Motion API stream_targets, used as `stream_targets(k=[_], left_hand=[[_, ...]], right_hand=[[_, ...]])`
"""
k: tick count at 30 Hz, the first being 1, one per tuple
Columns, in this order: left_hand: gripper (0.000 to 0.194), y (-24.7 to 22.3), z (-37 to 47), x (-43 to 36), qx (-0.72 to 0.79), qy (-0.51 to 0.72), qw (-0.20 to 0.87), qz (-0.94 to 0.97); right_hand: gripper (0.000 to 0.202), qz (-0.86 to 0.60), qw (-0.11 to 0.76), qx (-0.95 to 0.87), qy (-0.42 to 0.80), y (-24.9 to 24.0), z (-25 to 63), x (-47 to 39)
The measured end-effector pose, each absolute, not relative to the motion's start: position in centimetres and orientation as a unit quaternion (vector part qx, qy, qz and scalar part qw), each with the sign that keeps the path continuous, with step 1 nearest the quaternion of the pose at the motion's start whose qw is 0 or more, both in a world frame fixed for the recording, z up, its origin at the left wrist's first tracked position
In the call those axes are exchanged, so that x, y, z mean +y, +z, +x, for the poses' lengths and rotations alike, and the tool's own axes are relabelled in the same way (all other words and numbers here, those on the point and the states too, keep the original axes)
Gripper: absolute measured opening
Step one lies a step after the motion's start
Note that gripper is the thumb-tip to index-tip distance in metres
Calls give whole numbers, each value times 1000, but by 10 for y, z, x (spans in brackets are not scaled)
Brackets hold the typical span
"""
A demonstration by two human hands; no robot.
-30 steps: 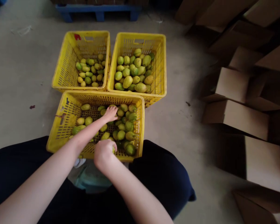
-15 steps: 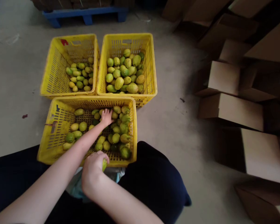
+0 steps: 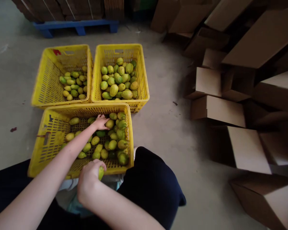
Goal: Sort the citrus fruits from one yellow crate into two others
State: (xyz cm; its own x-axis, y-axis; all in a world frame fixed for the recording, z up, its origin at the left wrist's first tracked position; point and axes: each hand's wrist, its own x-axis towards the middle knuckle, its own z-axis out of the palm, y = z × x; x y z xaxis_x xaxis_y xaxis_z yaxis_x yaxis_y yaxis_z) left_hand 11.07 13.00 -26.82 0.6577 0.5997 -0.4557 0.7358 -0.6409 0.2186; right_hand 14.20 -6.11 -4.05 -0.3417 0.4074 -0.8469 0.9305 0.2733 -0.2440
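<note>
My left hand (image 3: 101,122) reaches into the front yellow crate (image 3: 131,137), its fingers and thumb around a yellow-green lemon (image 3: 109,124) beside the pile on the crate's right side. Nearer to me, at the crate's front rim, my right hand (image 3: 91,170) is closed around another lemon (image 3: 101,173), which only partly shows past the fingers. Loose lemons lie over the crate floor, such as a single lemon (image 3: 74,121) near the back wall. My left forearm covers some of those in the middle and left.
Behind stand two more yellow crates, a left one (image 3: 36,86) and a right one (image 3: 146,86), both holding lemons. Several open cardboard boxes (image 3: 227,110) cover the floor at right. A blue pallet (image 3: 80,29) with stacked cardboard is at the back.
My left hand has shifted left within the crate and closed around a lemon. The right hand still holds its lemon. The whole view has swung, so the crates appear further left and lower.
</note>
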Motion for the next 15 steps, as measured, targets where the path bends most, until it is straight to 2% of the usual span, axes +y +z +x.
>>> stream_targets(k=[5, 10, 15], left_hand=[[73, -259, 90, 123, 281, -185, 229, 913], [85, -270, 107, 69, 402, -169, 206, 876], [88, -281, 127, 46, 484, -123, 243, 831]], right_hand=[[41, 504, 329, 712, -363, -48, 142, -58], [42, 516, 296, 720, -358, -48, 145, -61], [36, 543, 266, 709, -363, -44, 148, -60]])
